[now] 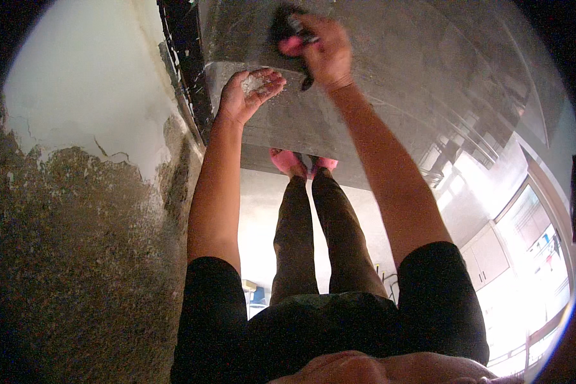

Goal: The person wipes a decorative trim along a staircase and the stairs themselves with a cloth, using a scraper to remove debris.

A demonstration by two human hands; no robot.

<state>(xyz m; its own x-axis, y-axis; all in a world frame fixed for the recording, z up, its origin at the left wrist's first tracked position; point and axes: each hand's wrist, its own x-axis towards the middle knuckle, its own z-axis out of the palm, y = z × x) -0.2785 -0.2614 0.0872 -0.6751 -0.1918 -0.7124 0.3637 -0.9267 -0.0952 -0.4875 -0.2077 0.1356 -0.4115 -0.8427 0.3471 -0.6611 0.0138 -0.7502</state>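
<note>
My left hand [245,98] is palm up and slightly cupped, beside the foot of the wall. Small white flakes [253,84], like crumbled paint or plaster, lie on its palm. To its right, my right hand [330,53] is closed around a pink-and-black hand tool [293,45]. The tool is blurred, so its kind cannot be told. Its dark end points down toward the grey floor tiles [389,62]; whether it touches them is unclear.
A wall [86,230] at the left has peeling white paint and bare, stained plaster. A black skirting strip [185,53] with white specks runs along its foot. My feet wear pink slippers [285,159]. Pale cabinets [482,257] and a bright glazed door [533,235] are at the right.
</note>
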